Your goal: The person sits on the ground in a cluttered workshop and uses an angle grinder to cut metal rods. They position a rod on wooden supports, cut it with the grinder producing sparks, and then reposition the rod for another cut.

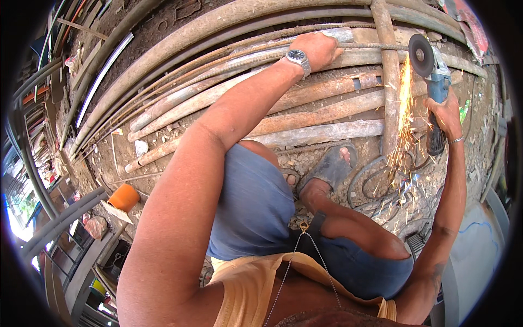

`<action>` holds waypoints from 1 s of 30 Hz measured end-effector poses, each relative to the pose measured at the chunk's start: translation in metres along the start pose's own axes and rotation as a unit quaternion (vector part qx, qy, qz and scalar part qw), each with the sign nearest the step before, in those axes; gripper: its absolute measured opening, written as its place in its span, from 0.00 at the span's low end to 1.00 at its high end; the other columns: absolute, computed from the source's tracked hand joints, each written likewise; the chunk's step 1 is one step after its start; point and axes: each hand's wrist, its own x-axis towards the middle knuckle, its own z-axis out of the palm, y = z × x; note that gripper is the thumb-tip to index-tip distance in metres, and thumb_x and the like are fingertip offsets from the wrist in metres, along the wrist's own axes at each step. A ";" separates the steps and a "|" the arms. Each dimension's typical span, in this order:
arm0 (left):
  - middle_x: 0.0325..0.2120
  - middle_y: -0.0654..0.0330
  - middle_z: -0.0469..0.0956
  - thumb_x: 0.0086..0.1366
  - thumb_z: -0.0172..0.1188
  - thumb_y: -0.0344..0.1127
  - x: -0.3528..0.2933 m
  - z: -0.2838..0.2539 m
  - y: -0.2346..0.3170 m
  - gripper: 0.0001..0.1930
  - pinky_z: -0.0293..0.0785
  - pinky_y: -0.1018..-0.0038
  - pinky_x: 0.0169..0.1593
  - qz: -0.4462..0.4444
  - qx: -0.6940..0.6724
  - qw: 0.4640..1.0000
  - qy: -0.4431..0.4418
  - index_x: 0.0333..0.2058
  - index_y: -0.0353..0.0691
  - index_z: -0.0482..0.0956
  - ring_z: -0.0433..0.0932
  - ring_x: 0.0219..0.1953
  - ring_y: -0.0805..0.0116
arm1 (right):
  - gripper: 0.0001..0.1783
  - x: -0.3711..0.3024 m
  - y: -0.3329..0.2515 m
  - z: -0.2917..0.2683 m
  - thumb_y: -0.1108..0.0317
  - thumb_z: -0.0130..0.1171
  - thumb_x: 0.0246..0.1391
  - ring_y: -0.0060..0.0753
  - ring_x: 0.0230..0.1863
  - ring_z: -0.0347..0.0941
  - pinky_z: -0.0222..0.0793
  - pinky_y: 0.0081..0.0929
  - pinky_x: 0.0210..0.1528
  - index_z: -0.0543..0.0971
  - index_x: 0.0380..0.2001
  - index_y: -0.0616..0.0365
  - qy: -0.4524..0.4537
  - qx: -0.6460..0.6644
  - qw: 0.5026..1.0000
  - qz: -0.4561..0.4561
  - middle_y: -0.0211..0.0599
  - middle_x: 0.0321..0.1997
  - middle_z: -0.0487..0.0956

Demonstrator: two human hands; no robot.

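My left hand [318,50], with a watch on its wrist, is closed round a thin ribbed steel bar [368,46]. The bar crosses a short upright-looking pipe [389,82] and reaches the grinder's disc at the right. In my right hand [448,113] is a blue and black angle grinder [437,87], gripped by its body. Its dark round disc [421,55] meets the bar's end, and orange sparks [405,109] stream from there down toward the ground. The exact contact point is partly hidden by the disc.
Several rusty pipes [327,109] lie side by side under my left arm. My sandalled foot [329,166] is close to them. A dark cable [362,188] coils on the dirt below the sparks. An orange cylinder [124,197] stands at the left, near stacked metal lengths.
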 end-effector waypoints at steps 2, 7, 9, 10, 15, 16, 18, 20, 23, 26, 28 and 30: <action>0.30 0.42 0.82 0.70 0.51 0.49 0.000 0.000 0.000 0.21 0.79 0.53 0.41 -0.001 0.003 1.000 0.001 0.33 0.35 0.82 0.83 0.35 0.44 | 0.34 0.001 -0.001 0.000 0.60 0.68 0.38 0.41 0.38 0.77 0.72 0.35 0.45 0.73 0.49 0.65 -0.007 0.001 1.000 0.005 0.47 0.39 0.81; 0.29 0.42 0.82 0.70 0.52 0.48 0.001 0.000 0.000 0.20 0.79 0.53 0.41 -0.003 0.012 1.000 0.002 0.34 0.36 0.82 0.83 0.35 0.44 | 0.34 0.000 -0.002 0.000 0.59 0.68 0.38 0.40 0.37 0.78 0.73 0.35 0.44 0.73 0.49 0.65 0.013 -0.023 1.000 -0.004 0.46 0.38 0.81; 0.29 0.42 0.83 0.69 0.53 0.48 0.002 0.001 0.000 0.19 0.80 0.54 0.41 -0.012 0.015 1.000 -0.002 0.34 0.36 0.82 0.83 0.35 0.44 | 0.34 0.000 -0.002 0.000 0.59 0.68 0.38 0.40 0.37 0.78 0.73 0.35 0.44 0.73 0.49 0.65 -0.001 -0.006 1.000 0.010 0.46 0.38 0.81; 0.30 0.42 0.83 0.69 0.53 0.47 0.002 0.002 0.000 0.19 0.80 0.54 0.41 -0.015 0.020 1.000 -0.004 0.34 0.36 0.82 0.83 0.36 0.44 | 0.34 -0.001 -0.003 0.000 0.59 0.68 0.38 0.40 0.37 0.78 0.73 0.35 0.44 0.73 0.49 0.65 -0.007 0.004 1.000 0.021 0.46 0.38 0.81; 0.30 0.43 0.83 0.69 0.54 0.47 0.002 0.003 0.000 0.18 0.80 0.54 0.41 -0.018 0.024 1.000 -0.002 0.34 0.37 0.83 0.83 0.36 0.45 | 0.33 -0.001 -0.003 0.000 0.60 0.69 0.38 0.40 0.38 0.78 0.73 0.36 0.45 0.73 0.49 0.65 0.015 -0.010 1.000 -0.022 0.46 0.38 0.81; 0.30 0.43 0.83 0.69 0.54 0.47 0.002 0.003 0.000 0.18 0.80 0.54 0.41 -0.020 0.024 1.000 -0.002 0.34 0.37 0.83 0.83 0.36 0.45 | 0.33 -0.001 -0.003 0.000 0.61 0.69 0.38 0.40 0.38 0.78 0.73 0.36 0.45 0.73 0.49 0.65 0.020 -0.012 1.000 -0.018 0.46 0.38 0.81; 0.30 0.43 0.83 0.69 0.54 0.47 0.002 0.004 -0.001 0.18 0.80 0.54 0.41 -0.018 0.028 0.999 0.000 0.34 0.37 0.83 0.84 0.36 0.45 | 0.33 -0.001 -0.004 0.000 0.61 0.68 0.38 0.41 0.38 0.78 0.73 0.36 0.45 0.74 0.49 0.65 0.000 -0.010 1.000 0.013 0.47 0.39 0.81; 0.30 0.43 0.83 0.69 0.54 0.47 0.002 0.004 -0.001 0.18 0.80 0.54 0.41 -0.016 0.029 0.999 0.002 0.34 0.37 0.83 0.84 0.36 0.46 | 0.33 -0.002 -0.004 -0.001 0.61 0.68 0.38 0.42 0.38 0.78 0.73 0.36 0.45 0.74 0.49 0.65 -0.005 -0.009 1.000 0.020 0.47 0.39 0.81; 0.29 0.44 0.83 0.69 0.53 0.46 0.002 0.004 -0.001 0.18 0.80 0.55 0.41 -0.014 0.026 1.000 0.005 0.34 0.37 0.83 0.84 0.35 0.46 | 0.33 -0.002 -0.004 -0.001 0.60 0.68 0.38 0.42 0.38 0.78 0.73 0.35 0.45 0.74 0.49 0.65 0.006 -0.011 1.000 -0.009 0.48 0.38 0.81; 0.29 0.44 0.83 0.69 0.53 0.46 0.001 0.004 0.000 0.17 0.80 0.55 0.41 -0.011 0.028 1.000 0.008 0.34 0.37 0.83 0.84 0.35 0.46 | 0.33 -0.003 -0.005 -0.001 0.60 0.68 0.38 0.42 0.38 0.78 0.73 0.36 0.45 0.74 0.49 0.65 0.005 -0.016 1.000 -0.006 0.48 0.38 0.81; 0.29 0.44 0.83 0.69 0.53 0.46 0.001 0.004 -0.001 0.17 0.80 0.55 0.41 -0.008 0.032 0.999 0.008 0.35 0.37 0.83 0.84 0.35 0.46 | 0.34 -0.003 -0.005 -0.001 0.60 0.68 0.38 0.42 0.38 0.78 0.73 0.36 0.45 0.74 0.49 0.65 0.009 -0.022 1.000 0.009 0.48 0.38 0.81; 0.29 0.44 0.83 0.69 0.53 0.45 0.001 0.004 0.000 0.17 0.80 0.55 0.41 -0.006 0.029 1.000 0.010 0.35 0.37 0.83 0.84 0.35 0.46 | 0.34 -0.004 -0.006 -0.001 0.60 0.68 0.38 0.41 0.38 0.78 0.73 0.35 0.45 0.74 0.50 0.65 0.002 -0.014 1.000 0.004 0.47 0.39 0.81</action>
